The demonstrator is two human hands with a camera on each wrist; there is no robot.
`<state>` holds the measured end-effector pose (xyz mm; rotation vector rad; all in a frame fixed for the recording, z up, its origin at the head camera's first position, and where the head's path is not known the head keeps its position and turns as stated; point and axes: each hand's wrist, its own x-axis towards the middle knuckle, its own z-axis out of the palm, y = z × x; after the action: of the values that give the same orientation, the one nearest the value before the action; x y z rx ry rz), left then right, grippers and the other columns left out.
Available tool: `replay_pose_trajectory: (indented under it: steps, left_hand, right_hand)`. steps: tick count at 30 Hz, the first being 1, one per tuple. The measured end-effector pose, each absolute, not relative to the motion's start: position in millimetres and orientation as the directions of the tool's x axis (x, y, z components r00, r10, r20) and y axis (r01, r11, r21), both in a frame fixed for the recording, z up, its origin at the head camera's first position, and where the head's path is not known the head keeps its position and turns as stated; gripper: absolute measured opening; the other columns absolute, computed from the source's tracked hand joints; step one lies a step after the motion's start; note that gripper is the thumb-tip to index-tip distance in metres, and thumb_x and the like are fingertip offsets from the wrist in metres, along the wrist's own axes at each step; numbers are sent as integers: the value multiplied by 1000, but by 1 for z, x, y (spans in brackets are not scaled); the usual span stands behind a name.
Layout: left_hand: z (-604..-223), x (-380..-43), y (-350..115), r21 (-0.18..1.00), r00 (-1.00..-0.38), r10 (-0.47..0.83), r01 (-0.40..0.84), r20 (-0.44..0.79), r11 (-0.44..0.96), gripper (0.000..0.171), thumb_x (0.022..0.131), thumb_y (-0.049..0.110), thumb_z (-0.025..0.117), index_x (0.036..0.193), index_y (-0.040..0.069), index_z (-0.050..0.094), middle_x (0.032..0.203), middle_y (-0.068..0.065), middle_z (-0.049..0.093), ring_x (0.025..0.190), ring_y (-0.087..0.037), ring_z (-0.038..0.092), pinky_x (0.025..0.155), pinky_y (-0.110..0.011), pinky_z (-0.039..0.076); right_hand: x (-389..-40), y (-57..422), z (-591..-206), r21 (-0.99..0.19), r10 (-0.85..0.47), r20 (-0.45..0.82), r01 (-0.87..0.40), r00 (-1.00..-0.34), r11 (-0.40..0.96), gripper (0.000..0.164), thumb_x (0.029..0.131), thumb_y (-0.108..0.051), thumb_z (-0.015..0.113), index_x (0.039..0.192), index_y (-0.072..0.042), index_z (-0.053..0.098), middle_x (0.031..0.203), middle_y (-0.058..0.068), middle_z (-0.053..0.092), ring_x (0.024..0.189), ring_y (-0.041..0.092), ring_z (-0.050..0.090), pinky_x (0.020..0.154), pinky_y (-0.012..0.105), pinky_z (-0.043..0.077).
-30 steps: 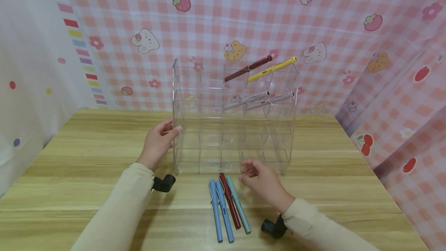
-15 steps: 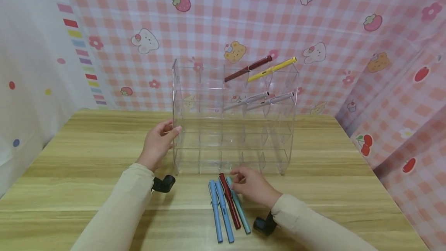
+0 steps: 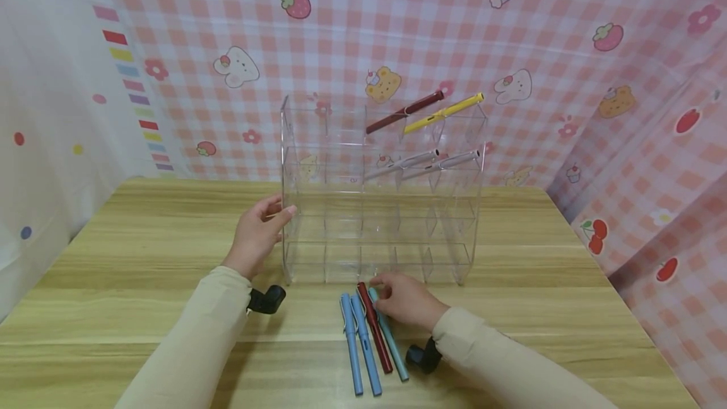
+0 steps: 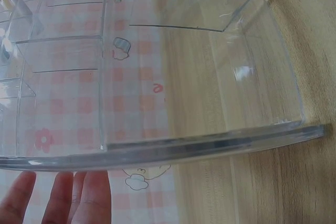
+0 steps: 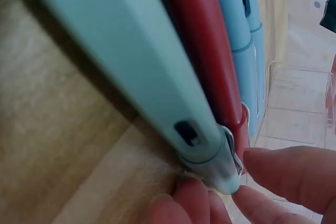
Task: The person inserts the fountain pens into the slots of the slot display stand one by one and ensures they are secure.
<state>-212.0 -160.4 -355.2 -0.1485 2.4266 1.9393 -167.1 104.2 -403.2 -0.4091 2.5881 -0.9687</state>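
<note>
A clear acrylic pen rack with tiers of compartments stands on the wooden table. At its left side panel, my left hand rests with fairly straight fingers; the left wrist view shows the fingertips against the panel's outside. In front of the rack lie two blue pens, a dark red pen and a mint-green pen, side by side. My right hand pinches the capped end of the mint-green pen, thumb by the clip and fingers opposite. That pen still lies along the table.
Inside the rack's upper right, a maroon pen and a yellow pen lean in the top tier. Below them lean two pale lilac-grey pens. A pink checked cloth hangs behind the table.
My right hand has moved left from beside the pens onto the mint-green pen's capped end, and its fingers have drawn in. The left hand and rack have stayed put.
</note>
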Motion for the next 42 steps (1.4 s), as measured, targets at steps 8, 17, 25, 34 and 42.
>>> replay_pose_trajectory:
  steps: [8,17,25,34,42]
  left_hand:
    - [-355,-212,-160,971,-995,-51,-95,-86,221,61,99,32,55,151,9,32,145,-18,40,127,-32,45,101,-47,44]
    - [-355,-212,-160,969,-995,-56,-94,-84,229,60,99,30,55,150,9,33,144,-18,42,126,-32,46,100,-46,45]
    - [-356,-213,-161,967,-995,-56,-97,-86,237,60,99,31,55,150,9,33,145,-18,41,127,-32,46,99,-45,45]
    - [-356,-213,-160,967,-995,-53,-93,-83,236,61,99,32,55,150,9,33,145,-18,41,127,-32,46,100,-46,45]
    - [-357,-214,-161,968,-995,-56,-97,-86,233,59,99,30,55,150,8,33,145,-18,41,127,-32,46,99,-47,45]
  right_hand:
    - [-167,103,-406,-661,-391,-230,-152,-891,735,33,84,-2,69,117,-1,64,84,5,60,71,17,53,59,29,46]
    - [-164,102,-403,-648,-394,-213,-173,-894,742,34,79,0,72,113,1,65,83,6,60,72,17,53,62,31,46]
    - [-163,99,-402,-621,-389,-199,-191,-899,760,35,74,0,73,109,1,64,75,3,59,64,15,50,56,29,42]
    - [-160,103,-400,-661,-345,-207,-130,-915,739,28,73,0,72,98,-5,61,75,3,59,64,16,52,54,29,42]
    - [-160,111,-392,-753,-347,-175,-101,-922,650,25,77,2,68,100,-4,59,73,4,56,60,13,49,52,25,41]
